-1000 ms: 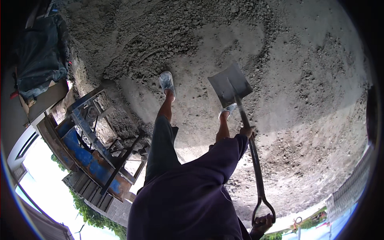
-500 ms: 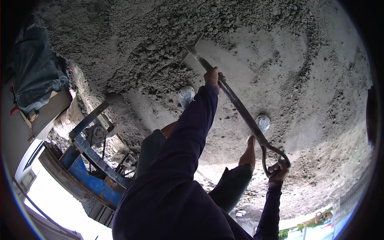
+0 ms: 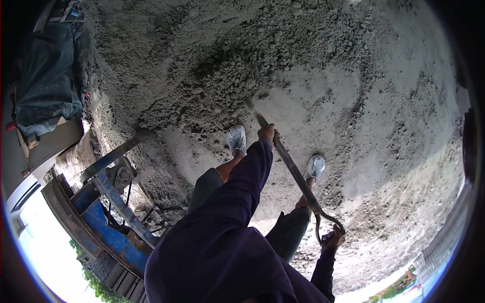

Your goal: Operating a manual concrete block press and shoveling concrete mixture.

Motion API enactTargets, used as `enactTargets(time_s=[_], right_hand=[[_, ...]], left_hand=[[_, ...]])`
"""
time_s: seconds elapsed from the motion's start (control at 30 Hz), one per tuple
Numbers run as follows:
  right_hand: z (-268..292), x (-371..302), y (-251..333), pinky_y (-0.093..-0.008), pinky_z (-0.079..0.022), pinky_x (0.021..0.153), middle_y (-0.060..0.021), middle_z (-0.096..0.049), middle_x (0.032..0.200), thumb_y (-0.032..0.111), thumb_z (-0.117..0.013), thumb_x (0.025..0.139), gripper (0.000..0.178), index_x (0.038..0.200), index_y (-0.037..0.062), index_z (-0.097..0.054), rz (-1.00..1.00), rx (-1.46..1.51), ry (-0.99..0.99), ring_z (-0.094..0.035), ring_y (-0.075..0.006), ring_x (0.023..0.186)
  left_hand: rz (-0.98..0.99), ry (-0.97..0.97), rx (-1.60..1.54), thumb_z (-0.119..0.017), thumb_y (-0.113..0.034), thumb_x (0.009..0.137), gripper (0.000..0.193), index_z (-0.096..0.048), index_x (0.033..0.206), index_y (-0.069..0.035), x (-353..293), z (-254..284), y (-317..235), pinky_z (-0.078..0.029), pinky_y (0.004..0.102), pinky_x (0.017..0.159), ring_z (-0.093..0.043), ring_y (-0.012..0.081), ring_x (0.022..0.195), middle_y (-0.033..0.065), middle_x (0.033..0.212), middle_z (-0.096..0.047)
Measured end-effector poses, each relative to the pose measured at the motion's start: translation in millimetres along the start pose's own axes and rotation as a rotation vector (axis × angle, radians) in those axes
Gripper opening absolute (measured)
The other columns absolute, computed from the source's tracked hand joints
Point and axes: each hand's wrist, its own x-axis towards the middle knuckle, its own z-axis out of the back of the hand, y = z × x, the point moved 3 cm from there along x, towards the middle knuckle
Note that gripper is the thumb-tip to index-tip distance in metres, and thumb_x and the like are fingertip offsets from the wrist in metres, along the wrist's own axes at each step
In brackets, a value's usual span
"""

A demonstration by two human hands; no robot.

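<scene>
A long-shafted shovel (image 3: 293, 169) slants across the middle, its grip end low at the right and its working end up at the left. My left hand (image 3: 268, 133) is wrapped round the lower shaft. My right hand (image 3: 332, 237) is closed on the looped grip at the top. The shovel's low end meets the edge of a heap of crumbly grey gravelly material (image 3: 222, 76); its blade is buried or too blended with the grey to make out.
My feet in pale, perforated clogs (image 3: 236, 139) stand apart on dusty grey ground (image 3: 394, 151). Left of my legs is a rusty blue metal machine frame (image 3: 108, 222) with a pulley. A dark tarp (image 3: 48, 83) drapes over things at the far left.
The shovel and both hands have moved left in view, with the hands lower. The thin blade edge seen earlier no longer shows. My view has shifted too, and both grips stay closed.
</scene>
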Motion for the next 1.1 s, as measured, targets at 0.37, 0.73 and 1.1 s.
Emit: enactTargets(time_s=[0.37,0.73,1.1], right_hand=[[87.4,-218.5,89.9,-0.0350,-0.040,0.030,-0.0028,-0.045,0.047,0.023,-0.061,0.087,0.012,0.083,0.0133,-0.054,0.162,-0.030,0.260,-0.046,-0.0211,0.033],[-118.5,-493.1,200.6,-0.0283,-0.036,0.040,-0.0033,-0.048,0.045,0.013,-0.057,0.083,0.023,0.061,0.0077,-0.051,0.813,0.017,1.172,-0.045,-0.0143,0.036],[-79.5,-563.5,119.8,-0.0359,-0.046,0.057,-0.0067,-0.057,0.070,0.012,-0.073,0.073,0.021,0.073,0.0084,-0.052,2.102,0.190,1.705,-0.058,-0.0278,0.063]], left_hand=[[-0.149,0.091,-0.258,-0.065,-0.016,0.082,0.017,-0.054,0.089,-0.005,-300.1,119.2,-168.3,-0.050,0.0406,0.050,-0.057,0.0210,0.053,0.0076,0.069,-0.056],[-0.903,0.162,-0.818,-0.061,-0.013,0.087,0.016,-0.050,0.077,-0.006,-620.3,395.2,-463.5,-0.050,0.0367,0.048,-0.053,0.0195,0.050,0.0063,0.060,-0.052],[-1.217,-0.300,-0.787,-0.063,-0.037,0.089,0.035,-0.054,0.090,-0.004,-650.8,540.0,-324.5,-0.052,0.0383,0.050,-0.059,0.0232,0.055,0.0095,0.067,-0.057]])
